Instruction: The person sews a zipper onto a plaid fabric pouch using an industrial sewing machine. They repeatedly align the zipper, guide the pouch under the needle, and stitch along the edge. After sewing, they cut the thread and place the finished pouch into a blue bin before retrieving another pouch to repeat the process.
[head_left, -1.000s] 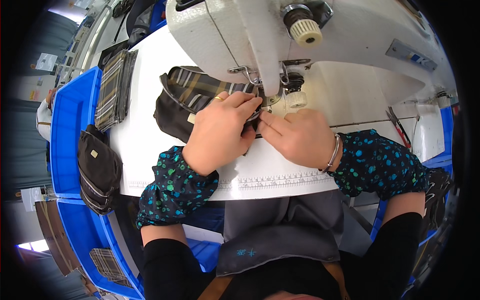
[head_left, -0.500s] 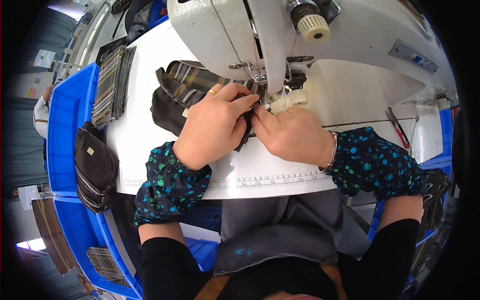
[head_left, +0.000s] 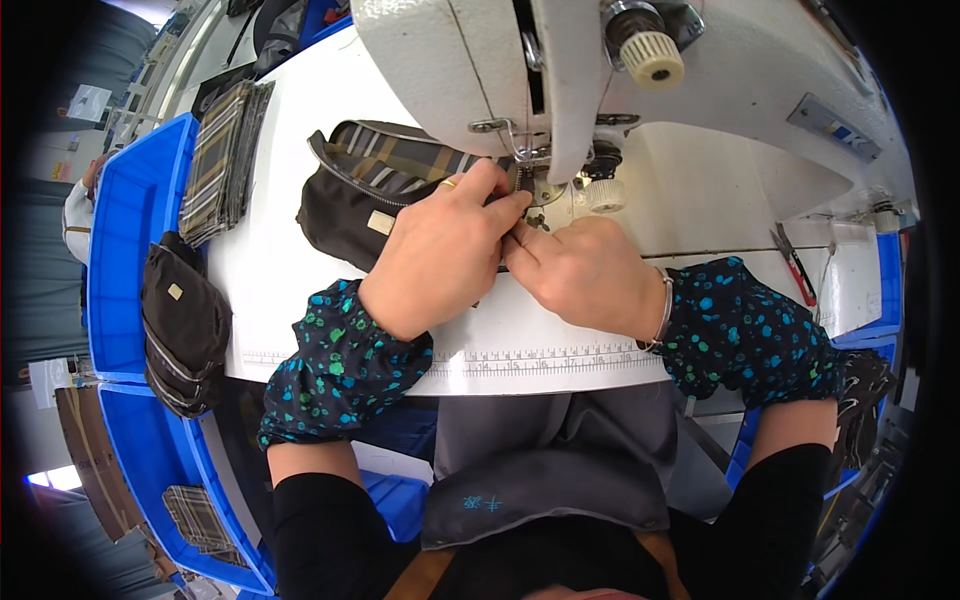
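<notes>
A dark fabric pouch [head_left: 335,215] with a zipper, a plaid lining and a small pale label lies on the white sewing table, its right end under the head of a sewing machine [head_left: 450,60]. My left hand [head_left: 440,245] is closed on the pouch's zipper end, thumb and fingertips pinching close to the presser foot. Beside it, my right hand [head_left: 585,270] pinches the near edge of the same end, its fingertips almost touching the left thumb. Both hands cover most of the pouch's right end, so the exact grip is partly hidden.
Left of the table stand blue bins [head_left: 140,230], with a stack of plaid fabric pieces [head_left: 215,165] and another dark pouch [head_left: 183,325] beside them. Red-handled thread snips [head_left: 795,265] lie at the right. A printed ruler [head_left: 500,364] runs along the front edge.
The pouch's opening has spread wider and its label shows more fully. My left hand has shifted slightly right; both hands still pinch the zipper end. The whole view has shifted a little.
</notes>
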